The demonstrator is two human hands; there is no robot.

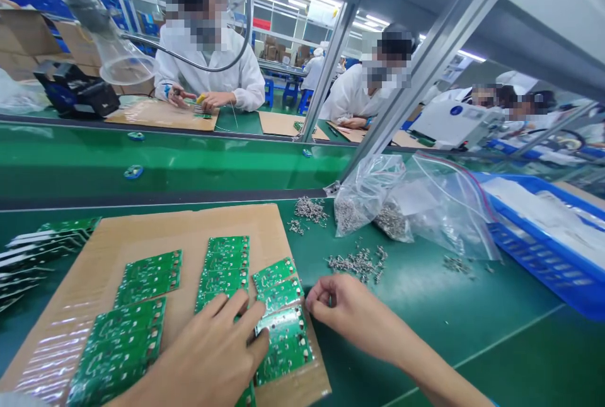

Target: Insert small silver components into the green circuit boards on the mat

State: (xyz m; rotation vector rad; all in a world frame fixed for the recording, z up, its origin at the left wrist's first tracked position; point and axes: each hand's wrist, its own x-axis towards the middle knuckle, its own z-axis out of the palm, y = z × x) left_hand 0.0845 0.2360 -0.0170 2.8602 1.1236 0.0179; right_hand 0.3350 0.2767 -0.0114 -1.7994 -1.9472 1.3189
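Observation:
Green circuit boards lie in columns on a cardboard sheet (pixel 267 224). My left hand (pixel 212 347) rests over the middle boards (pixel 223 268), fingers apart, its fingertips at the left edge of the right-hand boards (pixel 283 347). Beside the right edge of those boards, my right hand (pixel 347 309) is closed in a pinch. Whatever sits between its fingertips is too small or hidden to make out. Just beyond that hand lies a loose pile of small metal pins (pixel 359 262). Two more groups of boards (pixel 149 278) lie at the left of the cardboard.
More boards (pixel 38 256) are stacked at the far left. Behind the pin piles stand clear plastic bags (pixel 368 189) and a metal post (pixel 425 67). A blue basket (pixel 534 262) sits at right. Across the green conveyor (pixel 212 161), co-workers in white sit at work.

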